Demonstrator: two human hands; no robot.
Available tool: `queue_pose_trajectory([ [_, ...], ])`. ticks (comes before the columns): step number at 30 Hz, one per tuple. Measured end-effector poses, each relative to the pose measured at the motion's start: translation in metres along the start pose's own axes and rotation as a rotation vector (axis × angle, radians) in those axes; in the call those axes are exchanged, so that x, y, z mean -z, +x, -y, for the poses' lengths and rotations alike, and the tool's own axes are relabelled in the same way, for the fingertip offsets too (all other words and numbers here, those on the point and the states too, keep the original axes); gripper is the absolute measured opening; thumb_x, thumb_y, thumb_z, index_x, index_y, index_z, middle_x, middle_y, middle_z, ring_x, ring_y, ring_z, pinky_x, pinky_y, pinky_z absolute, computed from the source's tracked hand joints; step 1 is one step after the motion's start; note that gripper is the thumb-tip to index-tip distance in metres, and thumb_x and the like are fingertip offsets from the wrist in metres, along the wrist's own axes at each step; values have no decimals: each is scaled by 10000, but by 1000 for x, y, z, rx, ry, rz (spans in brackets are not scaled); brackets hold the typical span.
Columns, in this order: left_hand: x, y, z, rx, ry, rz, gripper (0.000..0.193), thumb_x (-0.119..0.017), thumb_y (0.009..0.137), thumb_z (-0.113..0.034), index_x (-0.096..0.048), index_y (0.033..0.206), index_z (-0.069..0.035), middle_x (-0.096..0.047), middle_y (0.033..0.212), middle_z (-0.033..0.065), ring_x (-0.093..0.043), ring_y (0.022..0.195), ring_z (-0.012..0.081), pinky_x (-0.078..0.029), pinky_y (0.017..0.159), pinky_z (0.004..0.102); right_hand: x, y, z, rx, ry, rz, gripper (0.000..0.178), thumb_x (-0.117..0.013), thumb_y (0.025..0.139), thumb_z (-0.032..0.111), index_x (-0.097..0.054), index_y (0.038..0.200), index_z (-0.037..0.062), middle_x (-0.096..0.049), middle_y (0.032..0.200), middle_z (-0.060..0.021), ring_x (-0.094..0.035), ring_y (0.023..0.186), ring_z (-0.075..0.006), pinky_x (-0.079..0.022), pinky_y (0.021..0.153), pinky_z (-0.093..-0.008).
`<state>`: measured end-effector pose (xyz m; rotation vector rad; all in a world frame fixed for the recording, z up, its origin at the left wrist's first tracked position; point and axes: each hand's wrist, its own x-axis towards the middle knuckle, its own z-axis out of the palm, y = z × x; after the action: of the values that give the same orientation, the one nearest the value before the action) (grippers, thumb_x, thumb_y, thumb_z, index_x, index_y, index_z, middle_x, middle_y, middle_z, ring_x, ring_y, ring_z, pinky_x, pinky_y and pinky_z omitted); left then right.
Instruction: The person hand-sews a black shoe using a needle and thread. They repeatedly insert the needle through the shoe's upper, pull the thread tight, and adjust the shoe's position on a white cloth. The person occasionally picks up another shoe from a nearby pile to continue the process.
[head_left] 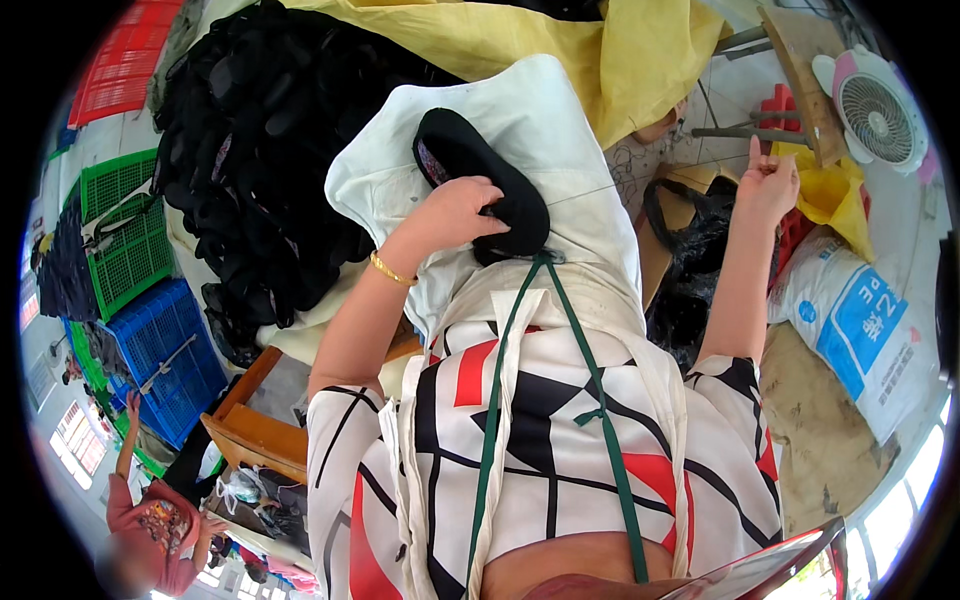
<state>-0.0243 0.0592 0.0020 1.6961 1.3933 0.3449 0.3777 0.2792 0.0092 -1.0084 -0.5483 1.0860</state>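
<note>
A black shoe [465, 150] resting in the lap, one hand gripping it

The black shoe is lying slantwise on white cloth [590, 205] over the person's lap. The hands are sitting well apart: the left hand [462, 210] is clamping the shoe's side, while the right hand [768, 188] is rising with its index finger extended; whether it is pinching anything, I cannot tell. A black heap [270, 130] is spreading leftward; a fan [880, 120] is standing beyond the right hand.

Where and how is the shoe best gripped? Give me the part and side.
Probably pinch the shoe by its long right edge, coming from the right. It slants, far end to the left, so that edge faces right and lies uncovered, while the left hand holds the shoe from the left.
</note>
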Motion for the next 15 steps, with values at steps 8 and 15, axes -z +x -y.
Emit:
queue_pose_trajectory([
  [8,-25,-36,-37,-69,303,-551,222,-735,797,-133,-660,981,-35,-658,936,104,-630,838,293,-525,725,368,-32,-107,-71,-314,-309,396,104,-583,991,104,-588,1065,31,-679,907,-100,-661,852,-188,-530,836,-315],
  [15,-54,-45,-22,504,-1108,-476,173,-643,956,-166,-662,1064,-32,-678,916,57,-628,752,122,-498,607,234,-69,-207,-64,-759,-680,1004,113,-601,992,188,-638,1065,111,-548,667,45,-516,571,-30,-416,511,-203],
])
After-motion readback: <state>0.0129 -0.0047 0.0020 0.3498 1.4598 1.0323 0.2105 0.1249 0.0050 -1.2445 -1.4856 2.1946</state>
